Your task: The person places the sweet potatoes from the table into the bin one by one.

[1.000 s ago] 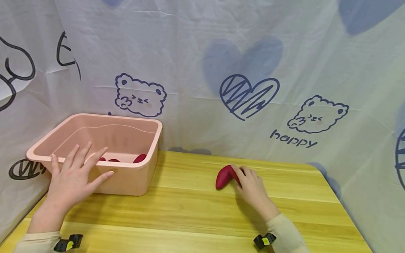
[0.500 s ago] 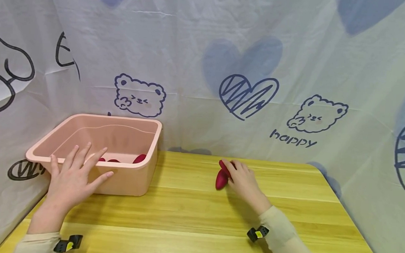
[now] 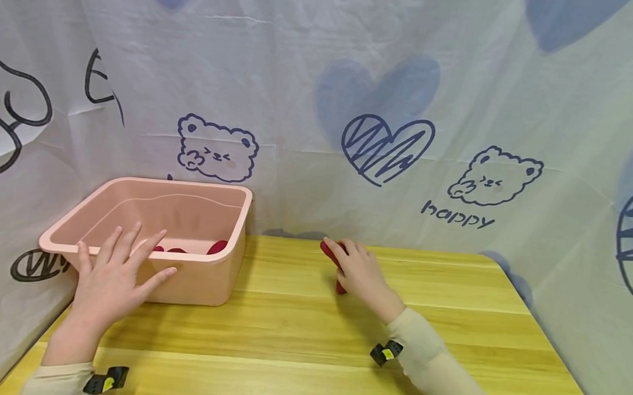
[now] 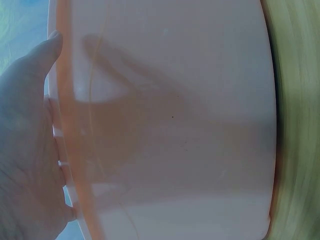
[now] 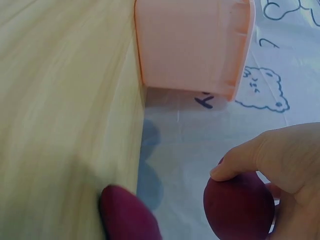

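My right hand (image 3: 362,274) grips a dark red sweet potato (image 5: 239,207), thumb on its near side, held above the back part of the wooden table. A second sweet potato (image 5: 129,215) lies on the table just below, mostly covered by the hand in the head view. My left hand (image 3: 109,277) rests at the front rim of a pink plastic bin (image 3: 203,281), its fingers straight and spread. Inside the bin, several dark red pieces (image 3: 217,247) show over the rim; the front wall hides the rest of them.
The wooden table (image 3: 290,336) runs back to a pale cloth (image 3: 299,104) printed with bears and hearts. The bin stands at the table's left, close to the cloth. A dark band with a camera mount (image 3: 386,352) sits on the right wrist.
My right hand has lifted one sweet potato off the table and moved left with it, passing over the other one. The left hand and the bin have stayed put.
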Action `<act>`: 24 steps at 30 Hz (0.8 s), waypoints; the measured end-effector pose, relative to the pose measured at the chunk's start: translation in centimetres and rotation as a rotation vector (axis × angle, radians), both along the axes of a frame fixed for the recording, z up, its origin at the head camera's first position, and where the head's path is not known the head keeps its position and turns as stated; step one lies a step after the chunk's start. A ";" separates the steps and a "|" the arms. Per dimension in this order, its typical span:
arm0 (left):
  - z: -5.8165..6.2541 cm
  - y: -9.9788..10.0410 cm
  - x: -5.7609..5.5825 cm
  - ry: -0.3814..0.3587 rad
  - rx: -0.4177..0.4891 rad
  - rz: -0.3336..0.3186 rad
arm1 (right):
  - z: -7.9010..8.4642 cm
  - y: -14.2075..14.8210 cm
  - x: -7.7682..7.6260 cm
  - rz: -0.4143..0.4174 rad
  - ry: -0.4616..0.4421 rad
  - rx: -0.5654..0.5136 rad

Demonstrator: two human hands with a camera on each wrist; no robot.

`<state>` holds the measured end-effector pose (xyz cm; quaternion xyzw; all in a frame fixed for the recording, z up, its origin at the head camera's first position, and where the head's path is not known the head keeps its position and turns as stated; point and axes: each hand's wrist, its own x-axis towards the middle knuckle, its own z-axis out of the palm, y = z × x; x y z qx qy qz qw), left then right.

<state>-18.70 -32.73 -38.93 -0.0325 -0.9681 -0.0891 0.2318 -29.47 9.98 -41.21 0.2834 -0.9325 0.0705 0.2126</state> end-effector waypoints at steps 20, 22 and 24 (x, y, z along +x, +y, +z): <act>0.1 0.1 0.0 -0.011 0.000 0.006 | 2.8 -5.7 0.0 0.070 -0.019 -0.025; 0.1 0.1 0.0 -0.012 0.000 0.005 | 3.1 -6.2 0.0 0.078 -0.007 -0.027; 0.0 0.1 0.0 -0.012 -0.001 0.003 | 3.4 -6.7 0.0 0.083 0.002 -0.031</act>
